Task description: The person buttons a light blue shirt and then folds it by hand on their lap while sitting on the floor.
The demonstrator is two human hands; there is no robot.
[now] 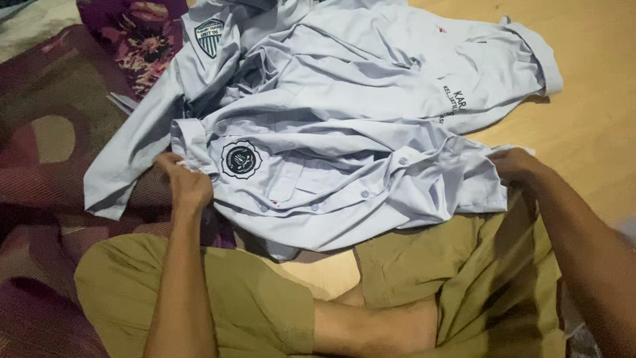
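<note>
With your left hand [187, 182] pinching the badge-side edge of the light grey uniform shirt [344, 142] and your right hand [513, 164] gripping its opposite edge on the wooden floor [583, 146], pull evenly to flatten wrinkles.

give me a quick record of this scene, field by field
left hand: gripping the shirt's left edge, near a round dark badge
right hand: gripping the shirt's right edge
shirt: pale grey, crumpled, spread out, buttons showing
second badge: shield shape, on a sleeve
floor: light wood
rug: dark red, patterned, under the shirt's left side
legs: olive shorts, crossed
</note>
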